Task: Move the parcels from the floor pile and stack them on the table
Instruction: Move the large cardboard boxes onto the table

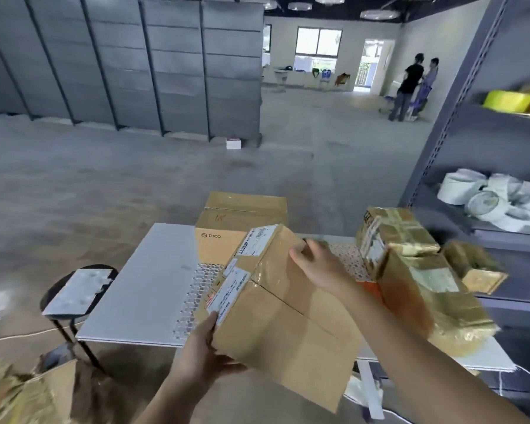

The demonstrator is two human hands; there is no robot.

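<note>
the parcel (285, 304), a brown cardboard box with white labels on its left side, is in the air above the near part of the white table (141, 286), tilted and not yet set down. the left hand (202, 353) grips its near left corner from below, with the thumb against the label side. the right hand (315, 267) lies over the top and its fingers curl on the far edge, so both hands hold the box.

i think the step is the placing. to do it well, the person should make the box level first, lower it flat, and take the lower fingers out only when the bottom rests.

the free place is the left half of the table. the pico box (224, 237) stands behind, and the taped parcels (410, 270) crowd the right side. the box should sit fully inside the near edge. a stool (77, 289) stands just beside the table's left end, and the shelf (444, 139) closes the right.
</note>
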